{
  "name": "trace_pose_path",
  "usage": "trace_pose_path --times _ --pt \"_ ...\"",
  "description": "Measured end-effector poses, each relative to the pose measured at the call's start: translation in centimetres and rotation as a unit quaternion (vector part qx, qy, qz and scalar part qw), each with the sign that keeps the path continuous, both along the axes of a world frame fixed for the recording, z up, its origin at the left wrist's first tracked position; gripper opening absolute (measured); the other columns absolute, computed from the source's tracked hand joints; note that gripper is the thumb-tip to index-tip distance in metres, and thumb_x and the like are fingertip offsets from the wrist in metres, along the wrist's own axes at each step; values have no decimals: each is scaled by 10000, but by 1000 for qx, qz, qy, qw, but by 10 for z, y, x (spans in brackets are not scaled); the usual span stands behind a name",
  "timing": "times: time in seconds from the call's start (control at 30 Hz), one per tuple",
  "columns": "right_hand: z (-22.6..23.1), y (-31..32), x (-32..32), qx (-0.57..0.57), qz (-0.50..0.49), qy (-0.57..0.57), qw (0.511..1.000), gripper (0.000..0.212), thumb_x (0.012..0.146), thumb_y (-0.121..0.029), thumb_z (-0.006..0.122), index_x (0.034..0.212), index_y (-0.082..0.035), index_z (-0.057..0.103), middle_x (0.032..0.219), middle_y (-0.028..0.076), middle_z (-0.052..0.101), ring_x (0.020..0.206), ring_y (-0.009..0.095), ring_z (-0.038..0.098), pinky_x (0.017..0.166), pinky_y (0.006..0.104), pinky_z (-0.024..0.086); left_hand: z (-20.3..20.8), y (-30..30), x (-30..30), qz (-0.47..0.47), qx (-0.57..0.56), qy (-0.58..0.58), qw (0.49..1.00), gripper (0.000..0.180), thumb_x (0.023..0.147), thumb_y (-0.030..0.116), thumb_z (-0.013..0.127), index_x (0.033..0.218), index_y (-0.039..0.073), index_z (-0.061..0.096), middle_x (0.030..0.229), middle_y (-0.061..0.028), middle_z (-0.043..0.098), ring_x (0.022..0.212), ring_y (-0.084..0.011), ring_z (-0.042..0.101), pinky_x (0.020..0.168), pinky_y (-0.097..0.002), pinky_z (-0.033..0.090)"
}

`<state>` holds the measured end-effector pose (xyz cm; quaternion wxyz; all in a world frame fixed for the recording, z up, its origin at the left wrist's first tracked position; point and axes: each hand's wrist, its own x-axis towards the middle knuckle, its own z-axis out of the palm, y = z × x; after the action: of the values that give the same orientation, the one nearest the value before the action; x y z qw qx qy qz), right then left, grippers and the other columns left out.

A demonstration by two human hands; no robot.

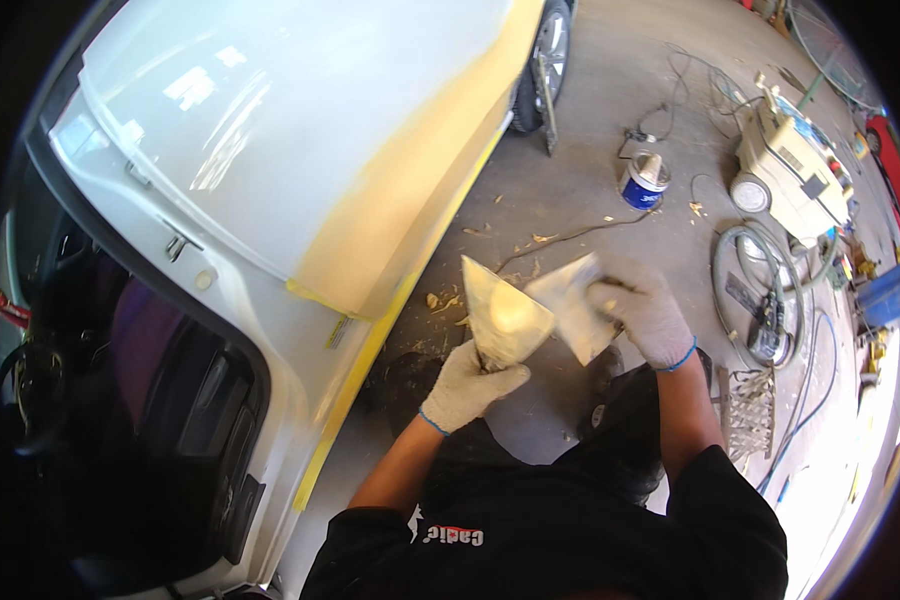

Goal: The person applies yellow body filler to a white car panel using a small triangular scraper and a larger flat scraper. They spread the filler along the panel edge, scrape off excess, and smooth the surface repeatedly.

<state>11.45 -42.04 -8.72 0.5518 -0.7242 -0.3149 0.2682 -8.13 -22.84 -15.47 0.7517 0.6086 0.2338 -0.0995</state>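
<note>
My left hand [462, 388], in a pale work glove with a blue cuff edge, grips a broad putty spreader [482, 300] by its narrow end. A mound of yellowish body filler [515, 312] lies on its face. My right hand [648, 312], gloved the same way, holds a second putty spreader [576, 318], somewhat blurred by motion. Its edge is close to the filler; whether it touches cannot be made out. Left of my hands is an open car door [260, 130], whose outer panel carries a wide band of yellow filler [390, 190].
Yellow tape [345, 430] runs along the car's lower edge. On the floor ahead stands an open blue-and-white can [644, 182]. A cream wheeled machine [788, 165], a coiled hose [745, 240] and cables lie to the right. Filler scraps [448, 300] dot the floor.
</note>
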Motion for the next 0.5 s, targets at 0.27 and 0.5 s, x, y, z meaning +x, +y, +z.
trace_pose_path --times 0.27,0.5 --pt "-14 10 -1 -26 -10 73 997 400 897 -57 597 1282 32 659 1018 36 709 854 118 647 783 250 515 -3 0 -2 -18 -23 -5 1000 383 875 92 800 1228 -4 686 1076 2 721 979 -76 645 850 -280 532" --pt "-17 21 -10 15 -52 147 988 274 881 -69 584 1111 14 706 837 -4 629 734 72 563 637 240 430 -19 -2 -5 -12 -4 -57 998 352 879 100 799 1200 5 691 1006 3 722 905 -74 652 800 -271 544"
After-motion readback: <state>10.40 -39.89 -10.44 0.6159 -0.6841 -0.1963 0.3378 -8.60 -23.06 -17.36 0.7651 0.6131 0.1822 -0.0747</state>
